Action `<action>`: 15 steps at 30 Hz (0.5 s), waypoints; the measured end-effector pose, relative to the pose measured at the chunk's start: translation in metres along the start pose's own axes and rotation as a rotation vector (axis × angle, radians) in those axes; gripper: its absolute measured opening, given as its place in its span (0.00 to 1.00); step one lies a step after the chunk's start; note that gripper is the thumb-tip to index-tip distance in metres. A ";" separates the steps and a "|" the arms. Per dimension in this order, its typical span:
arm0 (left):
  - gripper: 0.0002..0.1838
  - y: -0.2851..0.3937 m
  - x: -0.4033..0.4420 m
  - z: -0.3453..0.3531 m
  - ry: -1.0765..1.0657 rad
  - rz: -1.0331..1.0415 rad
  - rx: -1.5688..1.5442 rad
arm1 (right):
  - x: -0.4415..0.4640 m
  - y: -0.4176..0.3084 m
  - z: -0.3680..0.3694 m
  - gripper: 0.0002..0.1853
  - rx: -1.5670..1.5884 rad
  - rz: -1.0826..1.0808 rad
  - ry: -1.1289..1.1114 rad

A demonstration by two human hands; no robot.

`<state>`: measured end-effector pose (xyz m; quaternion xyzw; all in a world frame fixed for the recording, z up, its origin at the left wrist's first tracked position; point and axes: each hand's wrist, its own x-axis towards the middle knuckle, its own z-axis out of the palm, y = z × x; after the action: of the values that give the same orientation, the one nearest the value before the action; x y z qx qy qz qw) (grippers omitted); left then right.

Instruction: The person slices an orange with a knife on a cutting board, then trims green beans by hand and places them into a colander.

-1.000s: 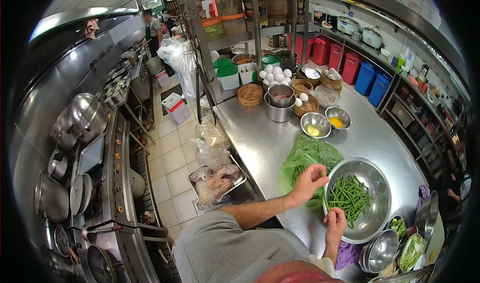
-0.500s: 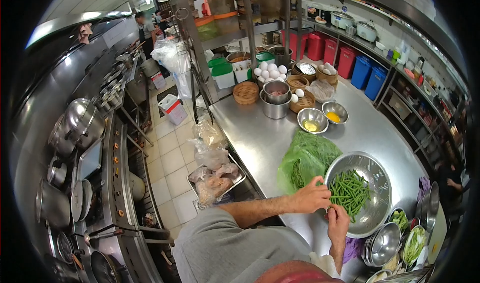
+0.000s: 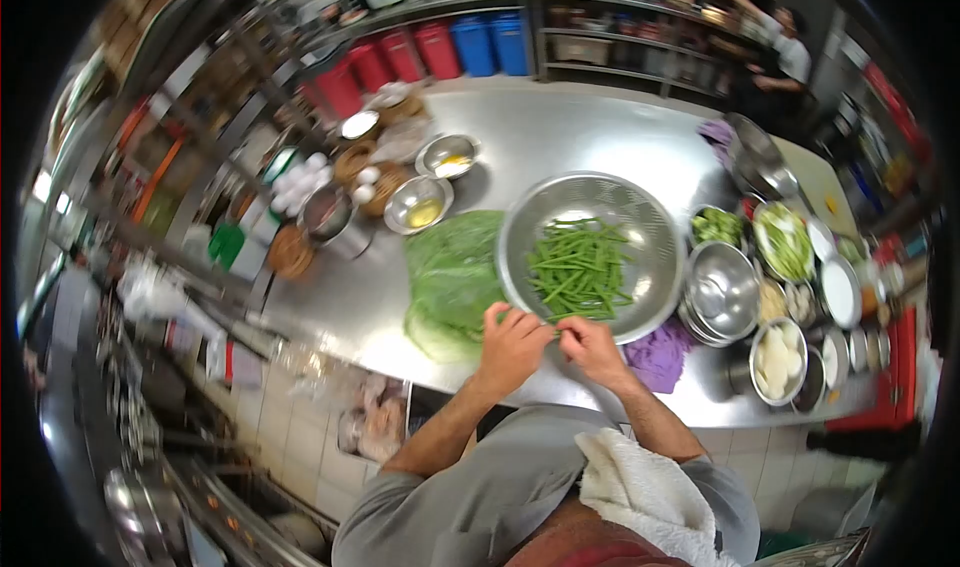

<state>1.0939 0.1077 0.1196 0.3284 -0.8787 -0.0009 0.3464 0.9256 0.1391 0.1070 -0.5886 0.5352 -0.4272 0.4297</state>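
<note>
My left hand point(image 3: 516, 347) and my right hand point(image 3: 592, 349) meet at the near rim of a large perforated steel colander point(image 3: 655, 267). Both are closed, fingertips pinched on a green bean point(image 3: 556, 327) that shows as a short green piece between them; it is slightly blurred. Inside the colander lies a pile of cut green beans point(image 3: 578, 267). A green plastic bag point(image 3: 452, 267) rests on the steel table left of the colander, near my left hand. Close to my right hand is a crumpled purple cloth point(image 3: 658, 355).
Stacked steel bowls point(image 3: 722, 289), a bowl of pale slices point(image 3: 778, 362) and leafy greens point(image 3: 785, 242) stand at the right. Two bowls with egg point(image 3: 418, 207), a pot point(image 3: 335, 222) and white eggs point(image 3: 300, 182) are at the back left. A person point(image 3: 785, 57) works beyond the table.
My view has swung to the right, so the colander now appears near the middle and the stove side has mostly left view. My hands stay together at the colander's rim.
</note>
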 end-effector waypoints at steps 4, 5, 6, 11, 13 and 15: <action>0.07 0.011 0.006 0.016 0.075 0.022 -0.135 | -0.005 0.013 -0.005 0.07 0.472 0.178 0.003; 0.07 0.012 0.007 0.019 0.080 -0.030 -0.198 | -0.006 0.015 -0.008 0.07 0.471 0.173 0.041; 0.08 0.013 0.009 0.023 0.085 -0.088 -0.255 | -0.007 0.016 -0.010 0.07 0.649 0.218 0.046; 0.09 0.020 0.026 0.041 0.055 -0.543 -0.897 | -0.009 0.016 -0.023 0.05 1.032 0.253 0.030; 0.10 0.020 0.042 0.044 0.073 -0.749 -1.184 | -0.014 0.019 -0.025 0.05 0.936 0.239 -0.025; 0.12 0.018 0.065 0.044 0.208 -0.533 -1.216 | -0.016 0.022 -0.022 0.06 0.838 0.228 -0.089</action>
<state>1.0211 0.0742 0.1294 0.2790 -0.5726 -0.5497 0.5405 0.8975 0.1532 0.0912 -0.3184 0.3581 -0.5314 0.6985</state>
